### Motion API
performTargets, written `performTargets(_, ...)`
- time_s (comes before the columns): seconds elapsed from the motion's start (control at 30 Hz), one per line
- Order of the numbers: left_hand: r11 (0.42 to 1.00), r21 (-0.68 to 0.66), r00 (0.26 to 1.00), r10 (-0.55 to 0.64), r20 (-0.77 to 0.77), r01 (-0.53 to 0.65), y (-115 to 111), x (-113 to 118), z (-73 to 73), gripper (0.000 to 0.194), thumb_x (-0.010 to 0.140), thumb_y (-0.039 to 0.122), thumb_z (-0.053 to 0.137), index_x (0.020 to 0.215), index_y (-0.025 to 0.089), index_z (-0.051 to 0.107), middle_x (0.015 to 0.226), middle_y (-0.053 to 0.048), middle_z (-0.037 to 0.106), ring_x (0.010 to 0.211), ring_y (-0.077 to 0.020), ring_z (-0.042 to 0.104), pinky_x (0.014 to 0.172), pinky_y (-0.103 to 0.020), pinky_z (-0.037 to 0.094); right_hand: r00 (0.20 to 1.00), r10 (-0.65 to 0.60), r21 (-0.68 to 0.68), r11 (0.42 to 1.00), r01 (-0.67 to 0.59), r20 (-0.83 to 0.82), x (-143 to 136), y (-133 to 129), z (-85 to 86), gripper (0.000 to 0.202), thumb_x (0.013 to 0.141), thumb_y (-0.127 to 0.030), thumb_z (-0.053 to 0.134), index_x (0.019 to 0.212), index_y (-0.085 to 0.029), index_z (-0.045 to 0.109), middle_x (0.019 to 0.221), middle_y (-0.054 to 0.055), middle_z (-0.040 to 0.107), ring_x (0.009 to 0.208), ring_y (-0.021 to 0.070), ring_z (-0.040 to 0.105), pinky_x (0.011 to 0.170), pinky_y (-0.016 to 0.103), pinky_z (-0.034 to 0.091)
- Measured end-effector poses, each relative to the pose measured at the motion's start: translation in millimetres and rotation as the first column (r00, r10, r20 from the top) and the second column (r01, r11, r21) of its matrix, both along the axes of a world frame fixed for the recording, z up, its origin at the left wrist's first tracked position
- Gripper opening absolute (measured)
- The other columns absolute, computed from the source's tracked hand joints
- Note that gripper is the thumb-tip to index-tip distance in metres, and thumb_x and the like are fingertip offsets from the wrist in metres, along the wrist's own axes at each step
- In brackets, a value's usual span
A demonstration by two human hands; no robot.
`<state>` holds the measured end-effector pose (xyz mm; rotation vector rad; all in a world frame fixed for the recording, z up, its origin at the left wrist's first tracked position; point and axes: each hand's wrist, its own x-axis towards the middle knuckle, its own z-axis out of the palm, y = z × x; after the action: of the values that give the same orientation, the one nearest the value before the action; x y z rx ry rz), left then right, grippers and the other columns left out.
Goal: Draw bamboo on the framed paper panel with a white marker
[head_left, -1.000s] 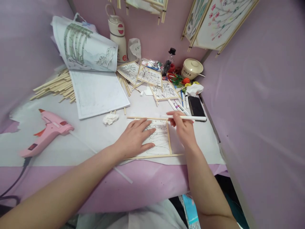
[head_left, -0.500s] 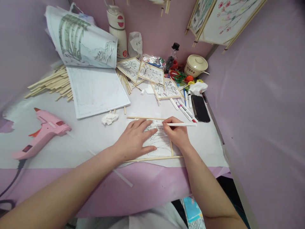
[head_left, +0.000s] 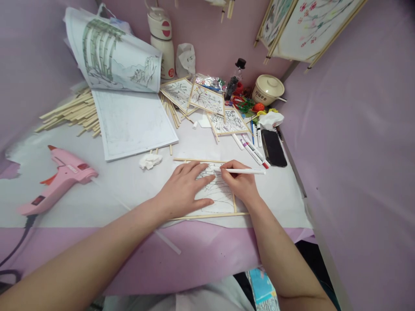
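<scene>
Flat on a paper panel lies my left hand, its fingers spread over the left part of the sheet. Thin dark lines are drawn on the panel, and pale wooden sticks frame its edges. My right hand grips a white marker pen between thumb and fingers. The pen's tip end points left, at the upper part of the drawing; whether it touches the paper I cannot tell. Part of the drawing is hidden under both hands.
A pink glue gun lies at left, a clear glue stick near the front edge. Behind are an open drawing pad, wooden sticks, framed drawings, markers, a phone, crumpled tissue and a lidded pot.
The right hand's pen has shifted very slightly left and its rear end has dipped a little. My left hand stays in place on the panel. The whole view has drifted slightly.
</scene>
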<state>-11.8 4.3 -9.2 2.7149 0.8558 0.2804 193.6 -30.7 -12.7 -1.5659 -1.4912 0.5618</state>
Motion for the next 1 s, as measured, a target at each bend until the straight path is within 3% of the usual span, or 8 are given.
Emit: performTargets(1.0,1.000,0.009,1.000,-0.003,-0.014,0.003,0.2,0.9,0.2,0.060,0.086,0.059,0.057,0.138,0.028,0.052,0.151,-0.013,0.039,0.138,-0.0360,0.032,0.110,-0.056,0.030,0.999,0.026,0.030,0.999,-0.026,0.028,2.1,-0.5,-3.7,0.009,0.080,-0.022,0.059,0.073,-0.020,0.064,0.067,-0.002,0.063,0.062,0.0127,0.053,0.060,0.025,0.042)
